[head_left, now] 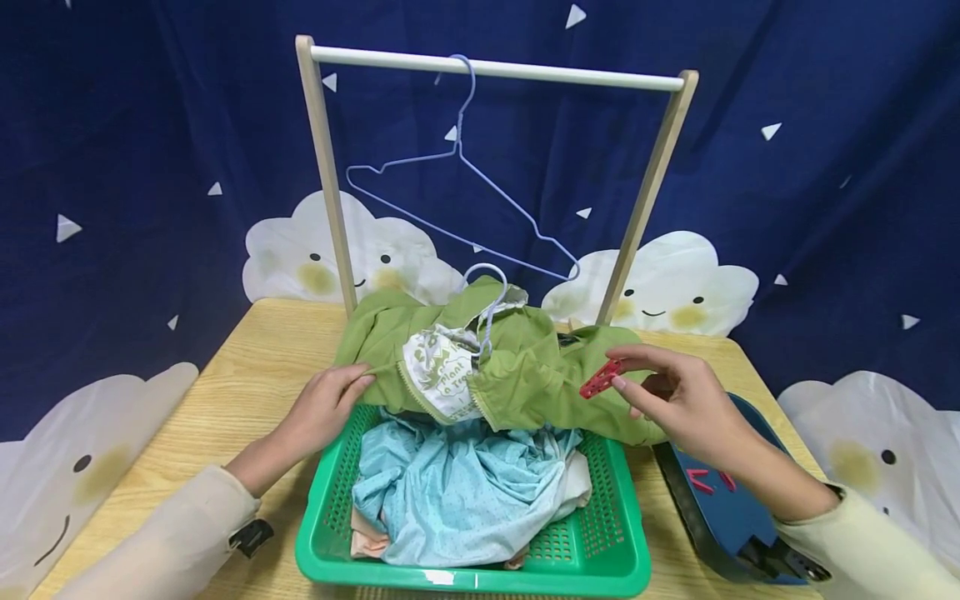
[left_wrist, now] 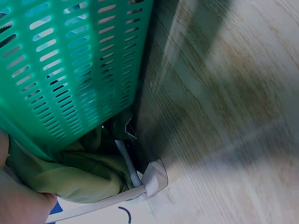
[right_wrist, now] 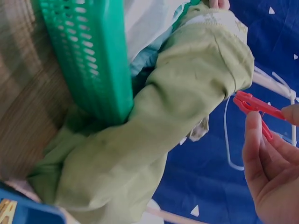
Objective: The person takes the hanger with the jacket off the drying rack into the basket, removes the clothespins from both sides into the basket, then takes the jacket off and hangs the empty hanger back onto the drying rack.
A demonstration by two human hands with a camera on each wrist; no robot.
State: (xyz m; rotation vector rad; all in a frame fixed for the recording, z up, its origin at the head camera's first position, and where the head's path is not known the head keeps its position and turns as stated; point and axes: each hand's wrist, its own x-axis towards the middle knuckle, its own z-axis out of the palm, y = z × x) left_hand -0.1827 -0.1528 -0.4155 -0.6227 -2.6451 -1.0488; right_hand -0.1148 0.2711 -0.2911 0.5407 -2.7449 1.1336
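Note:
A green zip jacket [head_left: 540, 383] with a white printed lining lies over the far side of a green basket [head_left: 468, 579]. The hook of a light hanger [head_left: 491, 312] sticks up from its collar. My left hand [head_left: 322, 408] pinches the jacket's edge on the left; in the left wrist view the gripped cloth [left_wrist: 88, 179] hangs beside the basket wall. Over the jacket's right side, my right hand [head_left: 690, 408] holds a red clothespin [head_left: 600, 380] between thumb and fingers. The right wrist view shows this clothespin [right_wrist: 254, 107] apart from the jacket.
Light blue cloth [head_left: 465, 492] and some peach cloth fill the basket. Behind stands a wooden rack with a white rail [head_left: 570, 73], from which a lavender hanger [head_left: 517, 200] hangs. A blue container [head_left: 720, 517] with red clothespins [head_left: 700, 481] sits at right, partly under my forearm.

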